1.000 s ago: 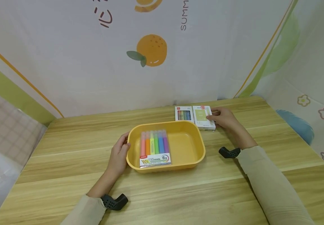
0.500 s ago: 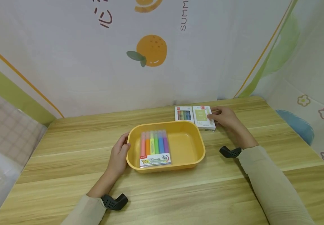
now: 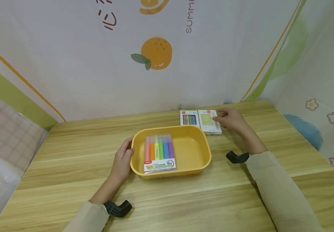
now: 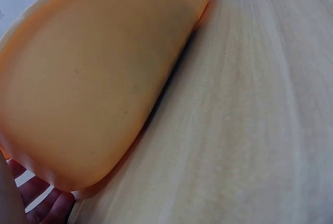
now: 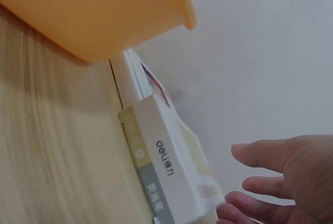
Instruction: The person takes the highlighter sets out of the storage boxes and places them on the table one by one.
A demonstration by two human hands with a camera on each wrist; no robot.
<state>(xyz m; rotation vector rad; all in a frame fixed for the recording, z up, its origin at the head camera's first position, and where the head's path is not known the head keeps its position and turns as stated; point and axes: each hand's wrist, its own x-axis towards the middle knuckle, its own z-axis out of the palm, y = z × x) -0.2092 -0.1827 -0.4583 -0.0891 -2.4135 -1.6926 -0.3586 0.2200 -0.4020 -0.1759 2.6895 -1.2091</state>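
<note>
My left hand (image 3: 122,162) holds the left end of a yellow plastic tray (image 3: 194,167), its thumb at the rim and its fingers against the outer wall. Inside the tray's left half lies a clear pack of coloured highlighters (image 3: 160,153). Beyond the tray's right end is a white and green highlighter box (image 3: 208,120) lying flat. At that box's right side is my right hand (image 3: 232,120), fingers loosely bent. In the right wrist view its thumb is clear of the box (image 5: 171,156), and its lower fingers are close to or touching the box's end.
Left of the highlighter box, a white box with a window showing coloured pens (image 3: 189,118) lies side by side with it, partly hidden by the tray. A printed curtain (image 3: 97,80) hangs along the back edge of the wooden table (image 3: 77,161).
The right thumb has lifted slightly over the highlighter box. The head view has shifted a little. The left hand, tray and boxes have stayed in place.
</note>
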